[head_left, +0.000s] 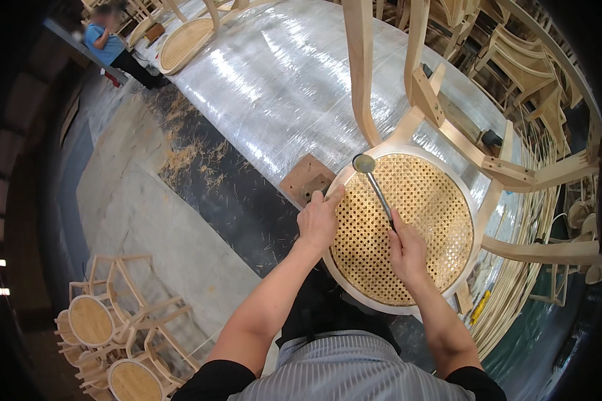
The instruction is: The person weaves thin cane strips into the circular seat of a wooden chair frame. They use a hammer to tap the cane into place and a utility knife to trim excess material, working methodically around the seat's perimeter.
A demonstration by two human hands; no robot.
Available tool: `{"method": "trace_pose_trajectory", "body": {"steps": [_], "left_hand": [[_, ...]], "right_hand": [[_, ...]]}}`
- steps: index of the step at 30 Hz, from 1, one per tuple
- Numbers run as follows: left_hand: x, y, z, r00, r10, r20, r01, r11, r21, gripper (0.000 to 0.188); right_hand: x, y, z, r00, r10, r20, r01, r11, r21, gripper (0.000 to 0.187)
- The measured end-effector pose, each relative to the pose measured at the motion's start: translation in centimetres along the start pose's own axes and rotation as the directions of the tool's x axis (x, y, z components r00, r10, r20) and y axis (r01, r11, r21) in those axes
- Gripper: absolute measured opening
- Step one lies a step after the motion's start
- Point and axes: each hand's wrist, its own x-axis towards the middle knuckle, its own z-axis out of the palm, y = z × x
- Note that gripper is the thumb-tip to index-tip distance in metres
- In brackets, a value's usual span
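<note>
A pale wooden chair (491,204) with a round woven cane seat (408,217) rests in front of me, its wooden members reaching away and to the right. My right hand (408,248) is closed round the handle of a round-headed mallet (364,164). The mallet's head is over the seat's far left rim, and I cannot tell whether it touches. My left hand (319,217) grips the left edge of the seat, with fingertips at the rim. Whether something small is between those fingers is hidden.
Clear plastic sheeting covers the worktable (267,73), with a brown block (308,179) near its edge. Long cane strips (525,274) lie at right. Several chairs (90,321) stand lower left, more behind. Shavings (187,147) litter the floor. Another person (107,47) stands far left.
</note>
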Motion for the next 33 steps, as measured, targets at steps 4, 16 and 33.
{"method": "trace_pose_trajectory", "body": {"steps": [4, 16, 33], "left_hand": [[0.2, 0.8, 0.1, 1.000, 0.007, 0.014, -0.007, 1.000, -0.009, 0.062], [-2.7, -3.6, 2.8, 0.965, -0.003, -0.261, -0.095, 0.927, -0.363, 0.046], [-3.0, -7.6, 4.2, 0.698, -0.085, 0.711, 0.711, 0.202, -0.673, 0.055]], "right_hand": [[-0.4, 1.9, 0.3, 0.998, -0.020, 0.051, 0.025, 0.996, -0.086, 0.052], [8.1, 7.7, -10.9, 0.872, 0.441, -0.212, -0.401, 0.893, 0.207, 0.038], [25.7, 21.3, -12.2, 0.902, 0.377, -0.211, -0.430, 0.833, -0.349, 0.054]]}}
